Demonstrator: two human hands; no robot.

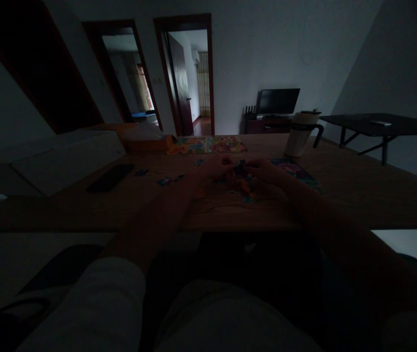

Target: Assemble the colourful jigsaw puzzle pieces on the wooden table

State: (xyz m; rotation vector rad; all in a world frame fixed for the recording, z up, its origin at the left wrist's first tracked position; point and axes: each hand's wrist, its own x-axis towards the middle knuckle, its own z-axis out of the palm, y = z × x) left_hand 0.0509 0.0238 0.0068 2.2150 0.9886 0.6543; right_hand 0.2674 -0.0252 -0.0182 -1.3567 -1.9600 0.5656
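The room is dim, so fine detail is hard to make out. Both hands work over a small heap of jigsaw puzzle pieces (243,183) on the wooden table. My right hand (263,170) has its fingers pinched on a dark puzzle piece (243,164) at the heap's far side. Just left of it, my left hand (215,167) is closed with curled fingers beside the heap; what lies in them is too dark to see. Several loose pieces (166,181) lie to the left of my left forearm. A partly filled puzzle board (294,171) rests right of my right hand.
Colourful printed sheets (208,144) lie at the table's (358,195) far edge. A dark phone-like slab (111,178) and an orange box (149,143) are on the left. A pale jug (299,134) with a black handle stands at the back right. Beyond is a black folding table (387,124).
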